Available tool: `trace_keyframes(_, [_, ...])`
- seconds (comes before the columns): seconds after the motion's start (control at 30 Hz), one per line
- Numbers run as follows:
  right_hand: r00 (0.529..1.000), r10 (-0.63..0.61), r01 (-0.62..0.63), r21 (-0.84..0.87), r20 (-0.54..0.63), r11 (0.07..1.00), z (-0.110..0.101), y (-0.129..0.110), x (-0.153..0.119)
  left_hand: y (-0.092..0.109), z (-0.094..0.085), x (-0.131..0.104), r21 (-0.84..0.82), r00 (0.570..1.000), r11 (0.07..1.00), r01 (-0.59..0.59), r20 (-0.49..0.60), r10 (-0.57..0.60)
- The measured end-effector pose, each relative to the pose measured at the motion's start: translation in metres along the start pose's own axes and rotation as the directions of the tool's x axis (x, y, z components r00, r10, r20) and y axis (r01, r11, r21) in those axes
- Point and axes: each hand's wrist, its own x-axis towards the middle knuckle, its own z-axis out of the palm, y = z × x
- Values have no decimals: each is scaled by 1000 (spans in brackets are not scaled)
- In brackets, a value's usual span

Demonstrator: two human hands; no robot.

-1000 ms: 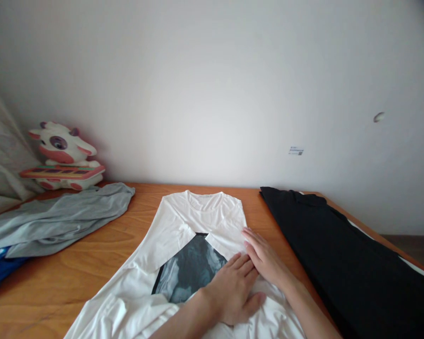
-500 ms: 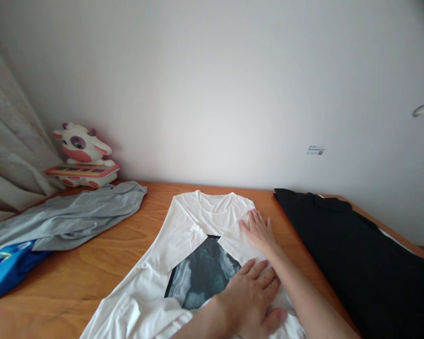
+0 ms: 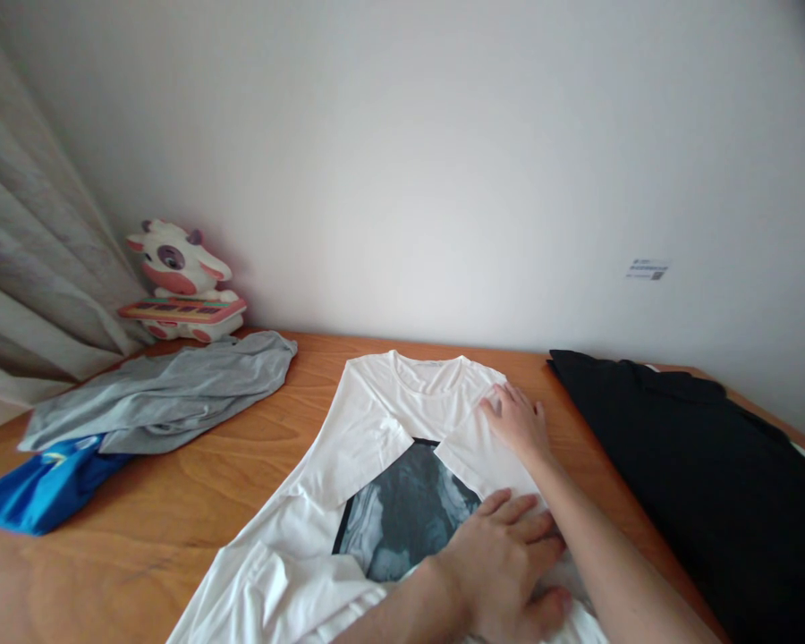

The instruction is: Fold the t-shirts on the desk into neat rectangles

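A white T-shirt (image 3: pixel 376 447) with a dark grey picture print (image 3: pixel 409 510) lies spread on the wooden table, both sleeves folded in across its front. My left hand (image 3: pixel 503 555) rests palm down on the shirt's right side, beside the print, with its fingers spread. Farther up, my right hand (image 3: pixel 518 420) lies flat by the right shoulder and folded sleeve, fingers stretched out. Neither hand grips anything. Part of the shirt's lower right is hidden under my left hand and arms.
Black folded cloth (image 3: pixel 684 465) lies on the right of the wooden table (image 3: pixel 194 510). A grey garment (image 3: pixel 174 394) partly covers a blue one (image 3: pixel 60 492) on the left. Behind them, a cow toy with a keyboard (image 3: pixel 181 282) stands against the wall.
The whole view has shifted, so everything appears a little farther right. Both hands stay flat on the shirt in nearly the same places.
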Motion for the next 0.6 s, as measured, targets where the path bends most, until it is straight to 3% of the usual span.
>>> trace_keyframes(0.23, [997, 25, -23, -26, 70, 999, -4, -2, -1, -4, 8, 7, -102, 996, 995, -11, -93, 1])
trace_keyframes(0.3, [997, 25, -23, -18, 74, 1000, -5, -3, -2, -7, 10, 9, -178, 972, 979, 98, -194, -132])
trace_keyframes(0.4, [996, 26, -27, 7, 86, 1000, -7, -3, -2, -16, 6, 8, -157, 869, 928, 339, -325, -373])
trace_keyframes(0.5, [993, 38, -39, 15, 109, 999, -7, -4, -1, -24, -1, 2, 33, 823, 855, 517, -293, -486])
trace_keyframes(0.6, [989, 43, -44, 1, 139, 999, -5, -4, 4, -25, -2, -3, 131, 810, 805, 579, -208, -549])
